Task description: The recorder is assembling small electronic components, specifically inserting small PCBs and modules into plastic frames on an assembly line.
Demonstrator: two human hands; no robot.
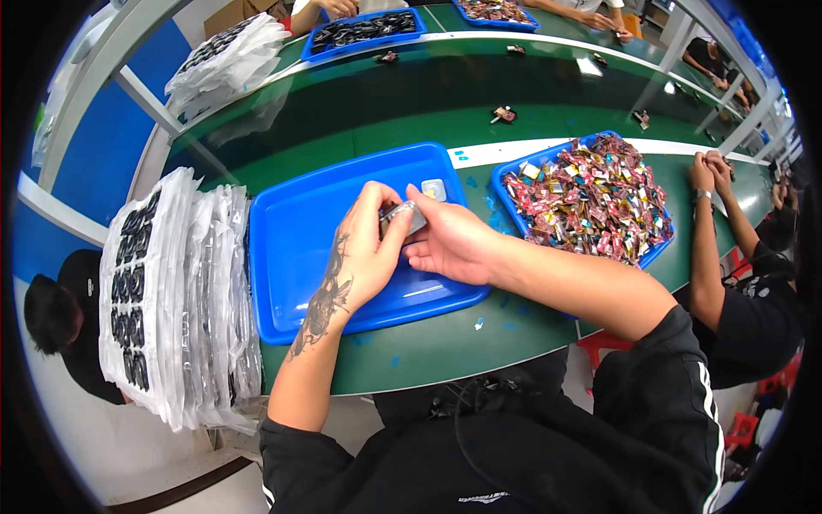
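My left hand (377, 244) is closed around a small object with a silvery-grey face (415, 219), partly hidden by the fingers; its exact kind I cannot make out. From the other side, my right hand (458, 240) meets it, thumb against its top edge and the other fingers curled below. Both hands are above a shallow blue tray (300, 248). Inside that tray's far right corner lies a small pale square piece (434, 189), just beyond my right thumb.
On the right a blue tray is heaped with small red circuit pieces (591, 201). Stacked plastic-wrapped packs (141, 300) with black parts stand at the left. Across the green conveyor (385, 111) lie scattered small pieces (503, 114). A co-worker's hands (712, 171) are at the right.
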